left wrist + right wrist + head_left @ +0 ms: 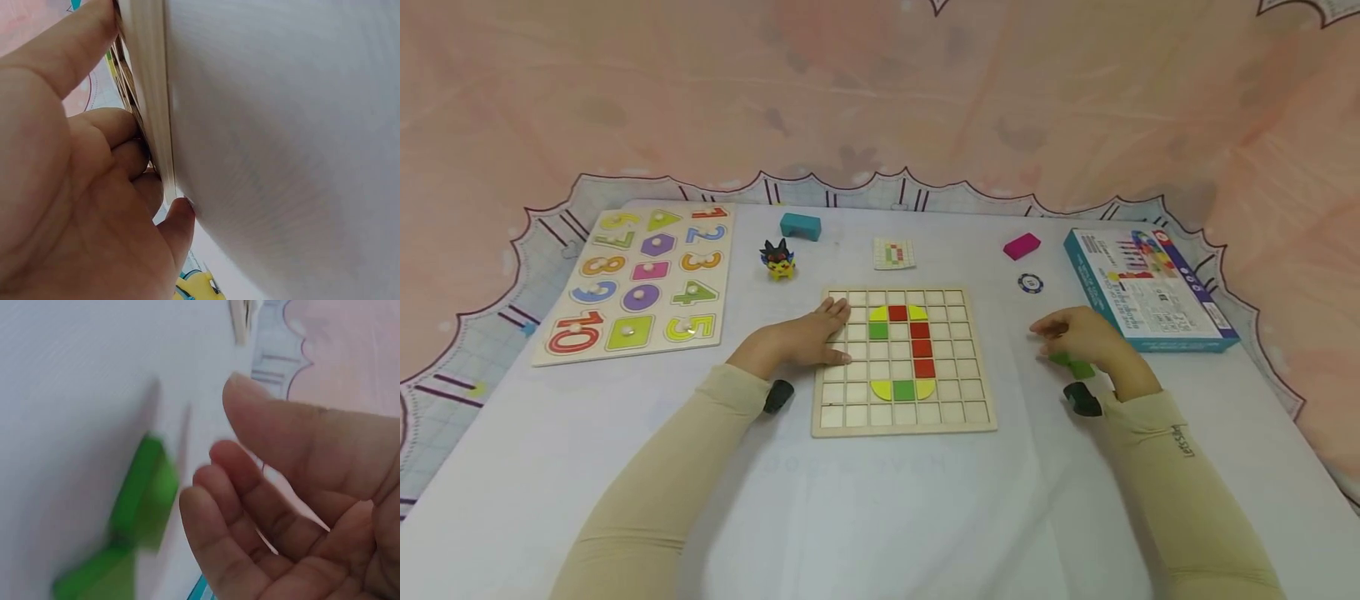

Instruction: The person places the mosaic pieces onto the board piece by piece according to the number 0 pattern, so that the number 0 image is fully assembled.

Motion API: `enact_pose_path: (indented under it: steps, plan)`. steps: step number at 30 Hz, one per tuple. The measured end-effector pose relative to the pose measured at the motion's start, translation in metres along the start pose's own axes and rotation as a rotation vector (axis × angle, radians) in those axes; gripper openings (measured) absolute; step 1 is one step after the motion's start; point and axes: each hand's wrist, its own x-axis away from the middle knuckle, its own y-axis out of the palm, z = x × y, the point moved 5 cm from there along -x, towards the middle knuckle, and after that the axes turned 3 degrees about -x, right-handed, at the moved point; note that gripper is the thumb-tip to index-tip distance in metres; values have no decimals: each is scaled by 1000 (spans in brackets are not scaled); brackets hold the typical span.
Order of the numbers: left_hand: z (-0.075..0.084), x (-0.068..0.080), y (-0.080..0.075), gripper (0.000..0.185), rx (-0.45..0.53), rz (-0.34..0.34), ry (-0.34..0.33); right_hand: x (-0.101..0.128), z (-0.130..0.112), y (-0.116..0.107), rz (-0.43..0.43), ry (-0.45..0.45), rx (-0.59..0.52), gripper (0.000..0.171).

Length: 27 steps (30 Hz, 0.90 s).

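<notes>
A wooden grid board (955,337) lies mid-table, bearing several red squares (922,349), two green squares (904,390) and yellow rounded corner pieces (881,390) set in a loop. My left hand (805,337) rests on its left edge, fingers spread; the left wrist view has the fingertips along the board's wooden side (150,81). Off to the right of the board, my right hand (1090,337) hovers over two green pieces (1081,369). In the right wrist view its thumb and loosely bent fingers stand apart with nothing between them, beside the blurred green pieces (147,494).
A number puzzle board (625,333) lies at left, near a small figurine (778,261) and a teal block (801,227). Behind the grid lies a pattern card (893,253). Rightward are a magenta block (1022,246), a round chip (1031,283) and a game box (1157,292).
</notes>
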Motion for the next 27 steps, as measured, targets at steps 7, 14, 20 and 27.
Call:
enact_pose_path:
  steps: [7,14,20,27]
  plan:
    - [0,3,-1,84,6,4,-6,6,21,-5,10,70,-9,44]
    - [-2,1,0,84,6,10,1,8,28,-2,0,102,-24,43]
    - [-2,0,0,84,1,9,0,6,27,1,7,78,-8,38]
    - [-1,-1,0,85,-1,0,7,6,17,3,14,49,-9,31]
